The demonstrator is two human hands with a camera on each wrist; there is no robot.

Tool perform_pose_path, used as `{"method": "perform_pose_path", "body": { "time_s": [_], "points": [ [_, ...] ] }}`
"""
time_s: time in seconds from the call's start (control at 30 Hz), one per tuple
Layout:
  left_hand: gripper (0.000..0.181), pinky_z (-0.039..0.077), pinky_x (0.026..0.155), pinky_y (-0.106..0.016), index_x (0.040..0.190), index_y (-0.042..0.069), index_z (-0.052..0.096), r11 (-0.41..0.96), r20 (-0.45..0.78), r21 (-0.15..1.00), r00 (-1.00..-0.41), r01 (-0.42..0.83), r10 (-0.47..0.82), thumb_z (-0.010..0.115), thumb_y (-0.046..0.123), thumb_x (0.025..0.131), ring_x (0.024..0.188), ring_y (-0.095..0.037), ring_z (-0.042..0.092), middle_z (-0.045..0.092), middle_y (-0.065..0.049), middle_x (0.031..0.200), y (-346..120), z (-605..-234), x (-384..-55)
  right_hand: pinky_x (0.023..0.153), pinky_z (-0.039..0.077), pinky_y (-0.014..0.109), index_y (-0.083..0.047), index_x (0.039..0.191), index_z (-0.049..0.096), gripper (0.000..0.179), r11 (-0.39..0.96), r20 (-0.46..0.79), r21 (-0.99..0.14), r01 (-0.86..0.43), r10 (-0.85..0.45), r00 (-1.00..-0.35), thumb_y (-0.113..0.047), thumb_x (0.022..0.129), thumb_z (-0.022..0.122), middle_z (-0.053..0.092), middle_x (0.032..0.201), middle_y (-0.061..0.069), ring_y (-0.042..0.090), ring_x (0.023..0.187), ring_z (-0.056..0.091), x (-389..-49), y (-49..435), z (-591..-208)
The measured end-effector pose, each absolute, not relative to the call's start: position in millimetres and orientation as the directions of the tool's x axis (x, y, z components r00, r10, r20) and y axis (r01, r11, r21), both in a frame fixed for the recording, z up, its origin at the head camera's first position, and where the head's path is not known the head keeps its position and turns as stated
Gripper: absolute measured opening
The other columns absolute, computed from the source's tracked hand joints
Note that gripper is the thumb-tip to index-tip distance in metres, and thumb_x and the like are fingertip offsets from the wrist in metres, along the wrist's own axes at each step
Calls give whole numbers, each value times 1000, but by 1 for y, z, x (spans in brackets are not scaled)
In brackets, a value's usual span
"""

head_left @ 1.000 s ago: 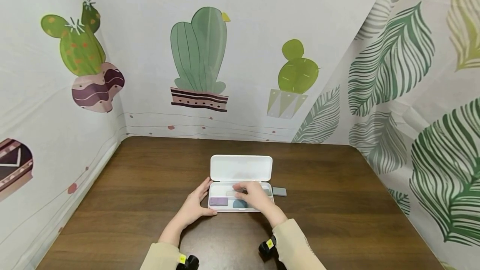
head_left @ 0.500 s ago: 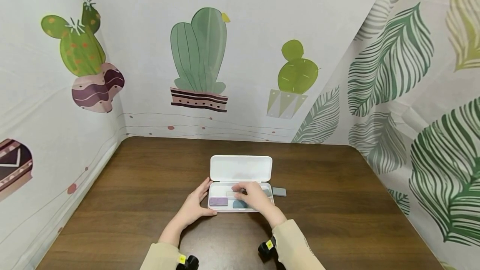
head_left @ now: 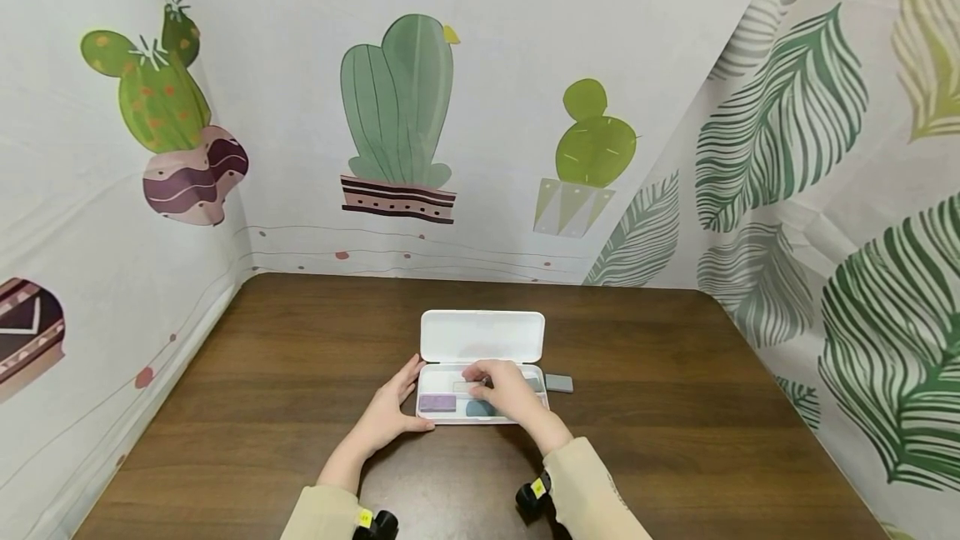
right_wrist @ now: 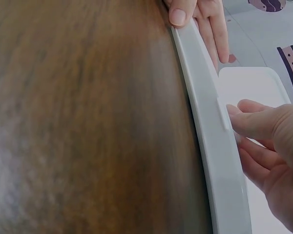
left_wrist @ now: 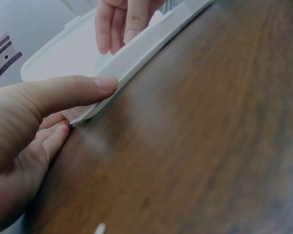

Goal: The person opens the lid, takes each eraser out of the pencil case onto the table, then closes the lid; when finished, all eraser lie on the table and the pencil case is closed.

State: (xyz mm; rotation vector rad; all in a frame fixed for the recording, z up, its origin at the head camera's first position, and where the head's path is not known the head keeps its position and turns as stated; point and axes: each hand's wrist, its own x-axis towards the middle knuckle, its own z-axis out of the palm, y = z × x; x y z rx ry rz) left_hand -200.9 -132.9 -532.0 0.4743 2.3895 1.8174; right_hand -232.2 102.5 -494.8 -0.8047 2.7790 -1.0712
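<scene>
White case (head_left: 482,336), lid raised, is lying on brown table (head_left: 675,407). Left hand (head_left: 386,411) is gripping its left end; right hand (head_left: 510,394) is reaching inside, fingertip hold unclear. Arranging is seemingly underway, calling next for a light touch.

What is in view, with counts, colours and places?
Wooden tabletop: 1, brown, foreground
Hinged case: 1, white, open, central
Rectangular block: 1, purple, case's near left
Rounded piece: 1, bluish, right of rectangular block
Clear piece: 1, faint, case's far row
Partly hidden piece: 1, grey, case's far right
Flat block: 1, grey, on tabletop, right of case
Printed backdrop: count unclear, white, around tabletop
Cactus prints: 3, green, across backdrop
Cropped pot print: 1, maroon, left edge
Leaf prints: several, green and yellowish, right
Wrist cameras: 2, black, one per wrist
Sleeves: 2, beige, forearms
Left hand: 1, gripping case's left end
Right hand: 1, over case, grip unclear
</scene>
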Motion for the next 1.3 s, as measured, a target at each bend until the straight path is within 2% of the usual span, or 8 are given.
{"method": "perform_pose_path", "body": {
  "time_s": [0.23,0.5,0.73,0.97,1.3],
  "points": [
    [112,30,117,-45,153,-7,17,249,103,951,-946,185,307,88,1,66,143,-38,34,33,-27,154,-133,-532,-201,85,59,36,-3,112,70,24,617,114,-648,-446,-500,-858,-6,88,69,73,106,10,22,97,68,-235,103,-497],
    [109,37,115,-43,150,-11,21,272,161,930,-940,246,301,88,0,65,139,-44,37,37,-31,150,-133,-534,-202,85,59,38,-3,107,73,20,625,104,-637,-451,-511,-853,-9,88,70,74,103,10,22,96,69,-235,104,-493],
    [110,34,116,-44,152,-8,20,262,132,941,-945,215,299,88,1,65,141,-40,35,35,-28,152,-133,-533,-201,83,59,37,-3,106,73,19,624,121,-634,-458,-504,-855,-9,88,71,75,102,9,20,94,69,-235,104,-496],
    [109,33,115,-48,151,-10,19,263,148,935,-936,237,318,87,0,66,140,-44,35,35,-32,151,-134,-533,-201,83,59,36,-3,105,73,18,612,144,-640,-465,-499,-854,-8,88,70,74,101,9,20,93,69,-234,104,-498],
    [111,31,117,-45,152,-8,18,253,109,948,-944,193,311,87,-2,65,143,-37,34,33,-27,154,-133,-532,-202,81,59,31,-3,104,73,16,590,186,-662,-463,-469,-863,-7,89,69,74,102,9,20,91,68,-230,106,-497]
  ]
}}
